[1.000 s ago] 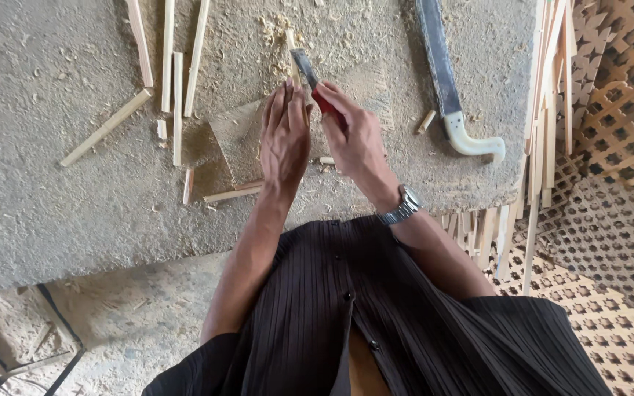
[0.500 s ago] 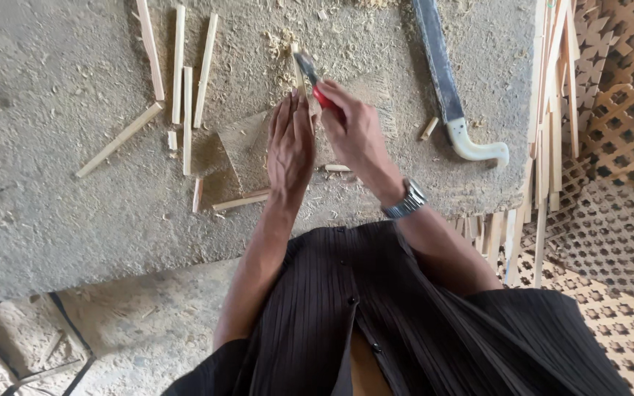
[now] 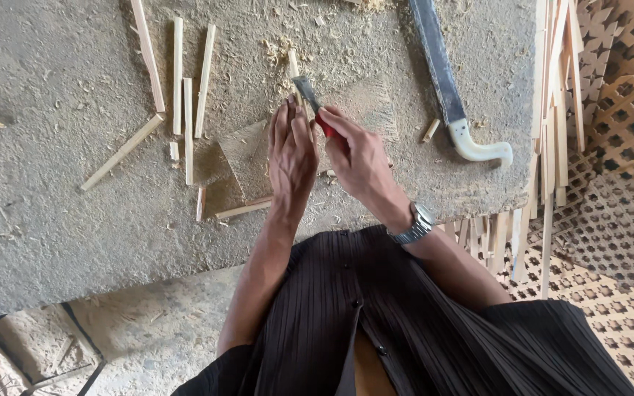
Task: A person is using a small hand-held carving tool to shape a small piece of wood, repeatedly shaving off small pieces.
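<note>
Small knife (image 3: 310, 99) w/ dark blade and red handle sits at centre-top of the concrete worktop (image 3: 53, 213), blade pointing away from the person, over a thin pale wood stick (image 3: 294, 64) that pokes out beyond the blade tip. Right hand (image 3: 357, 158) is closed round the red handle, thumb and fingers wrapped, handle mostly hidden in the grip. Left hand (image 3: 291, 150) lies flat and open, fingers straight and together, pressed down just beside the blade on its left; fingertips touching or nearly touching the stick, can't tell exactly which. Hands are side by side, touching near the knife.

Under the hands: a flat square-ish board (image 3: 247, 158), dusty, resting on the worktop. Sawdust and shavings (image 3: 280, 48) scattered around it.

Left of the hands: several cut wood sticks (image 3: 177, 73) lying roughly parallel, plus one angled stick (image 3: 121, 152) and short offcuts near the board.

Right of the hands: a long machete-type blade (image 3: 438, 70) w/ white curved handle (image 3: 478, 147), lying apart from the hands. Small offcut (image 3: 431, 130) beside it.

Far right edge: bundle of long thin slats (image 3: 552, 103) leaning by the worktop, woven lattice panels (image 3: 625, 147) behind. Metal wristwatch (image 3: 414, 226) on right wrist; dark pleated garment (image 3: 405, 330) below.

No packages, labels or signs visible.
</note>
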